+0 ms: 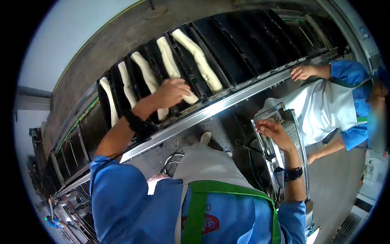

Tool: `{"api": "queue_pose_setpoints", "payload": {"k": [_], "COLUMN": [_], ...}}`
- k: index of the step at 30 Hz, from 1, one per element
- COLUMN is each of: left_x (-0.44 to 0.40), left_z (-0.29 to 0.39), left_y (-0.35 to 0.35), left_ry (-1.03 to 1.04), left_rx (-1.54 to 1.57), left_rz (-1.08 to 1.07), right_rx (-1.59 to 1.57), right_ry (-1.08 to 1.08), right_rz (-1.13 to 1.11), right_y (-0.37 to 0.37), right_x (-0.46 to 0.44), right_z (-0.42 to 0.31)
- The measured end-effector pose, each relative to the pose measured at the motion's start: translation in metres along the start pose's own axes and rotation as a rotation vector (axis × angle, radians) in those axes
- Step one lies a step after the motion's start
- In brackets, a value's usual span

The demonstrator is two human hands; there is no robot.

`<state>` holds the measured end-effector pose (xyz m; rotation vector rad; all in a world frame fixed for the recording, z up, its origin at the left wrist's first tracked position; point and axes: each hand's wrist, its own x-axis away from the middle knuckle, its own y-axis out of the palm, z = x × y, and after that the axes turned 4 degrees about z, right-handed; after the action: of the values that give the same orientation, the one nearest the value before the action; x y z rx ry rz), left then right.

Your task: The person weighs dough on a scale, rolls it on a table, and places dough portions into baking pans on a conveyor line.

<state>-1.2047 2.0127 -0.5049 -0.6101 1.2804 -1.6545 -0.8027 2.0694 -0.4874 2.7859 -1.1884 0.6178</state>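
My left hand [172, 93] reaches over the conveyor, its fingers bent over a pale dough strip [167, 55] and hiding part of it. Several more strips lie lengthwise in the black trays: one dough strip [199, 59] to the right of the hand, another dough strip [142, 67] to its left. Over on the right, my right hand [273, 131] is at the edge of a metal frame with a perforated panel [290, 130]. Its fingers are drawn together in a pinch; whatever they hold is too small to make out.
Black conveyor trays [243, 44] run on to the right behind a metal rail [211, 116]. A co-worker in a white apron [321, 110] stands at the right, with one hand [301, 72] by the rail. A round metal frame [172, 162] is near the floor below the rail.
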Motion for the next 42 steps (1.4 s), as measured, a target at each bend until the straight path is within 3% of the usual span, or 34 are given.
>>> {"api": "queue_pose_setpoints", "payload": {"k": [2,4,8,9,11,12,14,16,17,18,22,24,28,30,33,36,37,38,40,42], "left_x": [-0.01,-0.02,-0.026,-0.032,-0.017,-0.032,-0.061,-0.093,-0.106,-0.121,-0.188,-0.212,-0.251,-0.273,-0.283,-0.29,-0.289,-0.287,-0.283,-0.277], "left_z": [0.001,0.015,0.028,0.027,0.014,0.024,0.037,0.046,0.044,0.056,0.107,0.131,0.174,0.201,0.24,0.259,0.262,0.264,0.263,0.265], "left_y": [0.029,0.009,-0.003,-0.003,0.013,0.004,0.0,-0.004,0.011,0.014,0.036,0.052,0.073,0.075,0.077,0.081,0.082,0.084,0.088,0.09], "left_ry": [-0.011,-0.132,-0.2,-0.313,-0.372,-0.378,-0.331,-0.229,-0.142,-0.161,-0.026,0.08,0.247,0.271,0.309,0.344,0.321,0.296,0.278,0.185], "left_rx": [0.045,-0.009,-0.26,-0.277,-0.203,-0.252,0.028,-0.072,-0.056,0.026,0.031,0.049,0.042,0.073,0.181,0.227,0.238,0.249,0.277,0.249], "left_rz": [-0.11,-0.304,-0.495,-0.701,-0.451,-0.616,-0.322,-0.166,0.007,0.031,-0.114,-0.149,-0.187,-0.2,-0.223,-0.247,-0.27,-0.292,-0.307,-0.358], "right_rx": [-0.013,-0.021,-0.014,-0.076,-0.008,-0.037,0.01,-0.017,-0.028,-0.043,-0.013,0.275,0.281,0.177,0.345,-0.032,0.257,0.255,0.61,0.63], "right_ry": [0.032,0.059,0.089,0.057,0.017,0.114,0.098,0.121,0.142,0.148,0.341,0.303,0.552,0.379,0.485,0.726,0.609,0.608,0.874,0.891], "right_rz": [0.005,0.031,0.048,0.038,0.1,0.15,0.234,0.322,0.356,0.401,0.685,0.799,0.989,1.178,1.124,1.359,1.396,1.397,1.475,1.475], "right_y": [-0.012,-0.024,-0.059,-0.065,-0.075,-0.081,-0.112,-0.116,-0.123,-0.122,-0.127,-0.133,-0.12,-0.11,-0.108,-0.109,-0.113,-0.113,-0.118,-0.128], "right_x": [0.005,0.011,0.031,0.035,0.047,0.057,0.083,0.096,0.109,0.119,0.18,0.21,0.289,0.334,0.383,0.397,0.408,0.409,0.405,0.4], "right_z": [-0.002,-0.005,0.015,0.027,0.046,0.049,0.065,0.088,0.101,0.114,0.152,0.228,0.271,0.29,0.307,0.284,0.34,0.333,0.31,0.305]}}
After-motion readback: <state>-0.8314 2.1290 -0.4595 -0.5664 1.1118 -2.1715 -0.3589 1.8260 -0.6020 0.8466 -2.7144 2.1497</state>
